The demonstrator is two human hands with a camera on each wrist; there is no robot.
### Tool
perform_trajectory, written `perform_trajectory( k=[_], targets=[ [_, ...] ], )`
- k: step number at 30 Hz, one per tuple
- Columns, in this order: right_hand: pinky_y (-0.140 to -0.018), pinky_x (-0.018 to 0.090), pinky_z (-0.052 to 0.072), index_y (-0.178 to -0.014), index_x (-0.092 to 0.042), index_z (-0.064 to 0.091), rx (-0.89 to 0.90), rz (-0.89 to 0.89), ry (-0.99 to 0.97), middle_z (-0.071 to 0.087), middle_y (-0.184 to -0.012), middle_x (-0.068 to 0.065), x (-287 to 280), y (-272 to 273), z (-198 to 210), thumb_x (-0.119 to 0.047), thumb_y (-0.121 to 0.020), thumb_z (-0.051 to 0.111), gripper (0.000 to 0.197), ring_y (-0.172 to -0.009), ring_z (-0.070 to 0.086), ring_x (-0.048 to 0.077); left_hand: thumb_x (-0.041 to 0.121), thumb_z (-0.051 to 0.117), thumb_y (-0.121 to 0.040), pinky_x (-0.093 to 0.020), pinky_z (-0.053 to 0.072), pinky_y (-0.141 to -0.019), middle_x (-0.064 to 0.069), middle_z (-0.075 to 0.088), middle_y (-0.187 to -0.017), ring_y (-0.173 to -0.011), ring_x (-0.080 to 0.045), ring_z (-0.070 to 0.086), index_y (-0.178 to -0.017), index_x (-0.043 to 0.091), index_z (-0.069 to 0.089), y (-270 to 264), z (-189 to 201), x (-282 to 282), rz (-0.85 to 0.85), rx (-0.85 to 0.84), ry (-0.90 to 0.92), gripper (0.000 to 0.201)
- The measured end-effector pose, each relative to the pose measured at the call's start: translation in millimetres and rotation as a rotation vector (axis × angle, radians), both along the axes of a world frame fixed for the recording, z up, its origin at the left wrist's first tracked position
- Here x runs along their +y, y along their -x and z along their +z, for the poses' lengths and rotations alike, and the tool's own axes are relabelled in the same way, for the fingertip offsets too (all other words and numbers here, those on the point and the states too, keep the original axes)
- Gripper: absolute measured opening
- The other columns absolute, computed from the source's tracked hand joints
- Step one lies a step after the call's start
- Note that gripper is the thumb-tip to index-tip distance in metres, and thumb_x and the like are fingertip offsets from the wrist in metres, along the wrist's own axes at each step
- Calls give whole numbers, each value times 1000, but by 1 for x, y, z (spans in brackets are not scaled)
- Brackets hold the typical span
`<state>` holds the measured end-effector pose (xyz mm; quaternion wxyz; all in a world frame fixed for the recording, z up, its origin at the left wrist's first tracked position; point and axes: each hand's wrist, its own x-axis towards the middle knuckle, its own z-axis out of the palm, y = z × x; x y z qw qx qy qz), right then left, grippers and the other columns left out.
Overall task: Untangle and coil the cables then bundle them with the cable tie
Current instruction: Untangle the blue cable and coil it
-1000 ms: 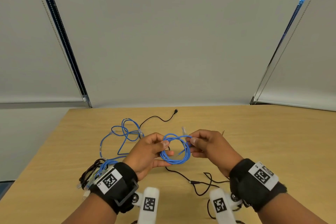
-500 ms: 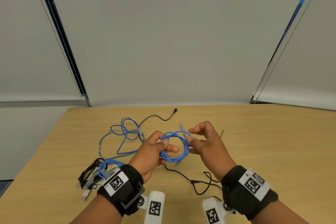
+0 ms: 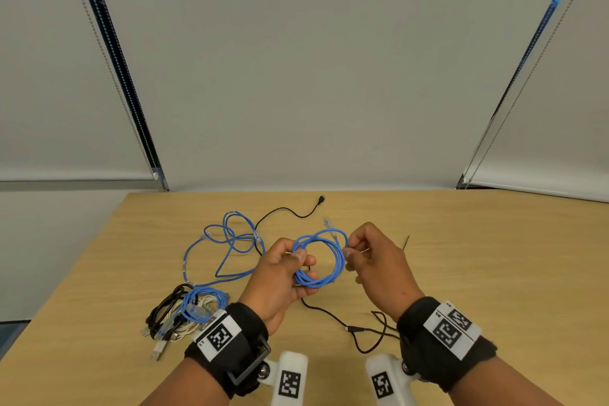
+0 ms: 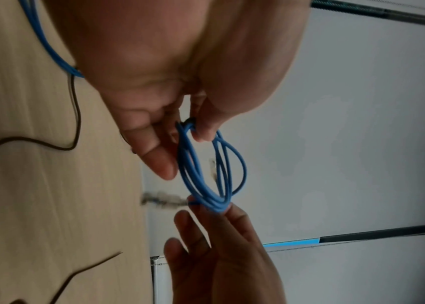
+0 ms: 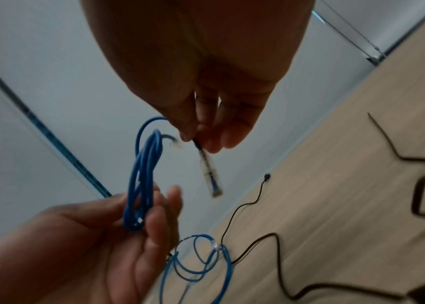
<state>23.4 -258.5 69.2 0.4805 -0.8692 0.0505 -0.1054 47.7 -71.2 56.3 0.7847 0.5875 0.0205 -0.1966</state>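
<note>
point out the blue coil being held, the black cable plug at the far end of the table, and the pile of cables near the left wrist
blue coil point(image 3: 339, 260): head view, right arc of the loops between both hands.
black cable plug point(image 3: 321, 199): head view, connector tip at the cable's far end.
pile of cables point(image 3: 184, 313): head view, middle of the black, white and blue heap.

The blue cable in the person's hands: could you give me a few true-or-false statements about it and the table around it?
1. The left hand grips the coiled blue cable. True.
2. The right hand rests flat on the light wooden table. False: it is raised, pinching the coil's far side.
3. A thin black cable lies on the table. True.
4. The bundle of black, white and blue cables lies by the right wrist. False: it lies by the left wrist.
</note>
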Motion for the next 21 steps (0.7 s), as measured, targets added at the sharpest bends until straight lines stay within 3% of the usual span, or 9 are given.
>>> perform_trajectory(
  k=[3,5,7,11,13,15,16,18,21],
  targets=[
    [-58,28,57,-96,-15,55,74,0,-378,69,-84,8,4,0,3,-3,-98,55,12,-64,71,17,15,54,-103,-40,60,-74,-17,71,-115,-82,-28,74,-92,11,59,4,-4,-4,-81,40,-7,13],
    [-55,28,55,-102,-9,50,106,-4,-575,70,-73,8,5,0,8,2,-98,51,11,-59,69,19,16,55,-103,-40,60,-72,-16,73,-110,-83,-30,74,-92,11,59,4,-5,-5,-96,39,-17,13],
    [-54,30,54,-101,-12,50,141,-20,-675,70,-70,7,6,0,11,-2,-99,50,11,-57,66,18,17,56,-102,-38,60,-69,-13,75,-98,-82,-30,75,-93,11,60,4,-4,-5,-79,31,-15,11],
    [-60,34,52,-95,-18,58,207,30,-678,71,-79,8,8,5,14,-15,-101,48,12,-64,65,18,12,54,-103,-34,59,-62,-14,73,-88,-76,-25,74,-92,9,55,2,2,-8,22,-4,16,11],
    [-65,35,52,-96,-17,61,186,50,-688,72,-83,8,12,10,14,-33,-99,52,18,-69,68,17,9,53,-103,-29,57,-58,-15,72,-88,-73,-22,74,-89,8,53,2,4,-9,85,-12,20,14],
    [-67,34,54,-101,-19,57,169,43,-573,71,-85,3,17,13,14,-53,-87,64,37,-74,68,13,6,52,-102,-28,57,-57,-17,72,-89,-74,-22,75,-88,7,51,2,5,-10,128,-10,31,15],
    [-67,32,54,-104,-22,53,169,38,-489,69,-85,2,20,14,13,-53,-79,71,43,-75,68,13,5,52,-102,-30,58,-59,-17,72,-89,-76,-23,75,-87,8,50,2,6,-11,137,-11,41,15],
    [-62,28,53,-108,-28,46,180,55,-348,66,-90,4,23,13,10,-34,-80,78,43,-72,68,15,3,52,-101,-32,59,-62,-17,71,-90,-81,-24,75,-84,7,49,3,5,-14,153,-10,62,18],
    [-60,29,57,-117,-31,45,241,109,-234,65,-105,5,19,8,11,-7,-91,63,39,-70,73,20,3,54,-100,-36,61,-69,-17,69,-95,-91,-26,74,-86,7,52,3,0,-13,197,6,71,15]
  ],
)
